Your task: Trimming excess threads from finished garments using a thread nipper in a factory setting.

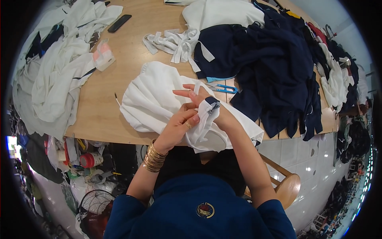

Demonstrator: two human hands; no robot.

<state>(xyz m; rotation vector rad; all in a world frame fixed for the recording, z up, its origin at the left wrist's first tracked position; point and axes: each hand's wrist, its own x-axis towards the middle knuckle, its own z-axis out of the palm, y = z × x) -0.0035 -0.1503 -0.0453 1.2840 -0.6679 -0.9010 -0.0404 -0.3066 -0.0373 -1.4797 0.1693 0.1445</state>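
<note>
Fingers of the left hand (175, 125) look pinched, thumb toward forefinger, on a loose edge of a white garment (153, 87), which lies gathered at the near middle of the counter (99, 113), part of it reaching the near edge. The right hand (205, 93) comes in from the right, its fingers extended to the left and partly spread; whether they grip any cloth I cannot tell. A navy-trimmed end (215, 102) of the garment lies over its wrist, though whether it goes fully around is hidden. The step in hand appears to be handling this end between both hands, and the next move seems to call for a steady left pinch while the right fingers settle the cloth without twisting it. Just beyond, blue snips (225, 88) rest beside navy clothing (274, 63) on the right. White strips (181, 44) lie farther back, and a dark phone (119, 23) sits far left, near a pile of pale clothes (59, 87).
</note>
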